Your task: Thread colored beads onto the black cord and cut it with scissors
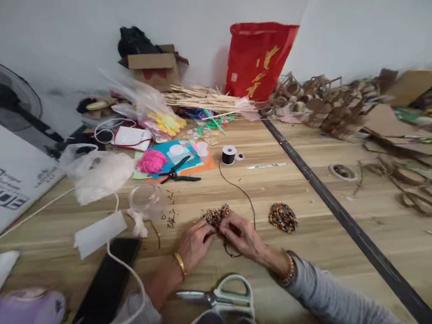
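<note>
A bundle of small multicoloured beads (pixel 217 216) lies between my two hands on the wooden table. My left hand (pixel 196 240) closes its fingers at the bundle's left side. From the right, my right hand (pixel 243 234) pinches at the lower right of the beads. A thin dark cord (pixel 249 201) runs from a black spool (pixel 229 155) down toward my right hand, and a loop of dark cord shows just below the hands. Another coil of multicoloured beads (pixel 283 218) rests to the right, apart from my hands.
White-handled scissors (pixel 233 294) lie close in front of me. A black phone (pixel 104 288) with a white cable is at left. Black pliers (pixel 180 173) and pink yarn (pixel 151 161) lie on coloured paper farther back. A dark strip (pixel 330 203) crosses the table at right.
</note>
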`<state>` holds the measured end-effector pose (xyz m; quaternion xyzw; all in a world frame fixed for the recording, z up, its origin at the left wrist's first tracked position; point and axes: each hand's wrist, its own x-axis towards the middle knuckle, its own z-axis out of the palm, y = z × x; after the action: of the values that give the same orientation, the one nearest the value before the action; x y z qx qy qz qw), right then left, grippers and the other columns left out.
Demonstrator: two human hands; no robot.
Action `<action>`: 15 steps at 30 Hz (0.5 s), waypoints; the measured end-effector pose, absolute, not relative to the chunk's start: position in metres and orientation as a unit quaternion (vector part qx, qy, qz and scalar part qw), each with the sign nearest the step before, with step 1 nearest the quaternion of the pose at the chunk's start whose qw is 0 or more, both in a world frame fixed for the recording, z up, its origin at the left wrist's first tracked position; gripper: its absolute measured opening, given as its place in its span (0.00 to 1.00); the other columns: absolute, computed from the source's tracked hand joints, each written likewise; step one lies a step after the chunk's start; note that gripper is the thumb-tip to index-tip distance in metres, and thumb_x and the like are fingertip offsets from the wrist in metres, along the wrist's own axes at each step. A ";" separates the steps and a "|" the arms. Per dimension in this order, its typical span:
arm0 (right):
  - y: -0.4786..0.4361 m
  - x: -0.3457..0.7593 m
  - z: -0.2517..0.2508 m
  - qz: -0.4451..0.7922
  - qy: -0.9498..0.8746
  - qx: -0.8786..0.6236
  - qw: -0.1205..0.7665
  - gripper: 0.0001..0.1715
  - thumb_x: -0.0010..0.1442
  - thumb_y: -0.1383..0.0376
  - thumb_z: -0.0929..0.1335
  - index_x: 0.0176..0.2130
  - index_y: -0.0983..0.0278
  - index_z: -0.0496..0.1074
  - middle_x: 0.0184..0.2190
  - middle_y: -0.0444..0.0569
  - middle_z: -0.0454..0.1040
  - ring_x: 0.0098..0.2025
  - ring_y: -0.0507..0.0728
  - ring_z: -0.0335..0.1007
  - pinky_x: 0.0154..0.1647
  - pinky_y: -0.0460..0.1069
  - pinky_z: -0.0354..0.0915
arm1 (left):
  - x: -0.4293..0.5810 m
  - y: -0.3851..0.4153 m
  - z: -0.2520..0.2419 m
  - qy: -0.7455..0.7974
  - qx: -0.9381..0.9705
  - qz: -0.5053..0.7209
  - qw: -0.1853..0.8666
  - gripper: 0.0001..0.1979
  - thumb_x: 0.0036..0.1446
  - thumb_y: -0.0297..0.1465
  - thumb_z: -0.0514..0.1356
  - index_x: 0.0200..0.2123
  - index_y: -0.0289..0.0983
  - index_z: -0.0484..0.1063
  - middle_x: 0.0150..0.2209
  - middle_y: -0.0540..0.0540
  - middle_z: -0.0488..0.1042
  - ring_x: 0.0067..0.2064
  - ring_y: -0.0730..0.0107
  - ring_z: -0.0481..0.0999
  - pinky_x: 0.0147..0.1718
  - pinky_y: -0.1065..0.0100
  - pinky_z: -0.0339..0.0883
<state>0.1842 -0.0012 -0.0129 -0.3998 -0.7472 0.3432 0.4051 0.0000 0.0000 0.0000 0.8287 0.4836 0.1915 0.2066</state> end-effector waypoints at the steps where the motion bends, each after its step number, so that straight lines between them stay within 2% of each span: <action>1: -0.001 0.184 -0.013 0.343 -0.747 -0.401 0.404 0.09 0.63 0.65 0.63 0.32 0.65 0.68 0.28 0.47 0.69 0.31 0.54 0.65 0.32 0.47 0.61 | 0.000 0.000 0.000 0.484 0.830 0.188 0.202 0.04 0.56 0.25 0.61 0.32 0.36 0.76 0.34 0.45 0.77 0.38 0.63 0.75 0.40 0.64 0.68; 9: 0.000 0.183 -0.008 0.352 -0.745 -0.397 0.404 0.09 0.63 0.65 0.64 0.31 0.64 0.68 0.26 0.46 0.68 0.29 0.53 0.63 0.29 0.46 0.60 | 0.000 0.001 -0.003 0.481 0.832 0.196 0.196 0.05 0.56 0.24 0.59 0.31 0.36 0.76 0.33 0.45 0.76 0.36 0.64 0.75 0.36 0.65 0.68; 15: -0.001 0.183 -0.007 0.356 -0.742 -0.395 0.409 0.10 0.63 0.63 0.64 0.31 0.64 0.69 0.26 0.46 0.68 0.28 0.53 0.63 0.29 0.46 0.61 | 0.000 0.001 -0.002 0.476 0.786 0.310 0.242 0.05 0.53 0.23 0.59 0.28 0.34 0.74 0.26 0.47 0.72 0.27 0.70 0.71 0.28 0.71 0.65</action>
<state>0.1831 -0.0007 -0.0065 -0.3949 -0.7416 0.3559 0.4091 -0.0002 0.0006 -0.0018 0.7864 0.4762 0.3099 0.2424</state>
